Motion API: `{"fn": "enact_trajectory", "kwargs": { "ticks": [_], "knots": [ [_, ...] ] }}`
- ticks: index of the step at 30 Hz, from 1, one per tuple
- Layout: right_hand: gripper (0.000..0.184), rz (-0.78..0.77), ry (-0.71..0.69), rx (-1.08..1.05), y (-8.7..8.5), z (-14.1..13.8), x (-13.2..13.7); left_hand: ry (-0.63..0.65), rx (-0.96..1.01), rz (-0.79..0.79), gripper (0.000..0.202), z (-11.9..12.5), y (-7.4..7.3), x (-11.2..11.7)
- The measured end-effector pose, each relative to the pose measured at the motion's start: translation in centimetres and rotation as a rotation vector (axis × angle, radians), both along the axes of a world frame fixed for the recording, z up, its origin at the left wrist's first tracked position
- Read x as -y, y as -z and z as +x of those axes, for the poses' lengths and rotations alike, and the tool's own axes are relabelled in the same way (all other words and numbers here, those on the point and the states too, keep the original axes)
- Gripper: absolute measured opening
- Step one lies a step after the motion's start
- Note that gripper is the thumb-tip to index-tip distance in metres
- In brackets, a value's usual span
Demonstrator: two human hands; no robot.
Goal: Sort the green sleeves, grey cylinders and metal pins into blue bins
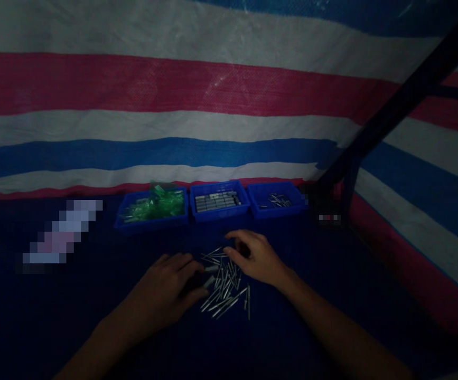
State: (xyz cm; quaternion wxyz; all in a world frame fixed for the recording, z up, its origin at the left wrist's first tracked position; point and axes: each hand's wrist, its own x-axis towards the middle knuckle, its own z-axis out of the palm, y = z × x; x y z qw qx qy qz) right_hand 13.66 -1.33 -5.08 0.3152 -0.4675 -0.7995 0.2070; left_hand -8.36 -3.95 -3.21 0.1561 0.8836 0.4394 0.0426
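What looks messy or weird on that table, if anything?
The rivet-like metal pins lie crisscrossed in a loose heap between the left hand and right hand, unlike the neater rows of silver cylinders in the middle blue bin. It's dim, but I see no clear damage.

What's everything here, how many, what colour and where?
Striped plastic sheeting: count unclear; red, white, blue; behind, right.
Slanted frame: one, dark, right.
Flat tabletop: one, dark blue, below.
Rectangular plastic trays: three, blue, back of tabletop.
Crinkly plastic wrapping: count unclear, green, left tray.
Short metal cylinders: many, grey, middle tray; two by left hand.
Thin metal pins: many, silvery, on tabletop and in right tray.
Pixelated patches: several, mixed, left and right.
Left hand: one, bare, left of pins.
Right hand: one, bare, right of pins.
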Motion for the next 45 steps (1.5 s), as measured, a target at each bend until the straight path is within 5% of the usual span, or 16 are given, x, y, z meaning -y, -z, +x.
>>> {"fn": "enact_trajectory", "kwargs": {
  "ticks": [7, 13, 17, 23, 29, 33, 39, 45],
  "knots": [
    [0.020, 0.140, -0.163, 0.038, -1.2, -1.7, 2.2, -0.072, 0.079, 0.045, 0.015, 0.6, 0.6, 0.1],
    [0.019, 0.235, -0.245, 0.130, -1.2, -2.3, 2.9, -0.107, 0.439, -0.201, 0.021, 0.8, 0.1, -0.1],
    [0.018, 0.264, -0.214, 0.138, -1.3, -1.9, 2.5, -0.127, 0.495, -0.238, 0.024, 0.9, 0.5, -0.1],
    [0.014, 0.313, 0.088, 0.064, -2.8, -0.9, -3.1, -0.054, 0.339, -0.017, 0.021, 0.4, 2.2, -0.2],
    [0.019, 0.227, 0.147, 0.346, -4.5, -2.9, -8.2, -0.026, 0.240, 0.031, 0.013, 0.6, 2.1, -0.2],
    [0.030, 0.332, 0.265, 0.316, -4.4, -3.2, -4.5, -0.088, 0.239, 0.034, 0.011, 0.9, 2.1, 0.0],
    [0.023, 0.216, 0.016, 0.093, -1.7, -1.9, 3.0, -0.215, 0.464, -0.155, 0.019, 1.5, 1.4, 0.5],
    [0.018, 0.250, -0.220, 0.035, -1.4, -2.0, 3.6, -0.198, 0.598, -0.229, 0.028, 2.0, 0.6, 0.8]
  ]
}}
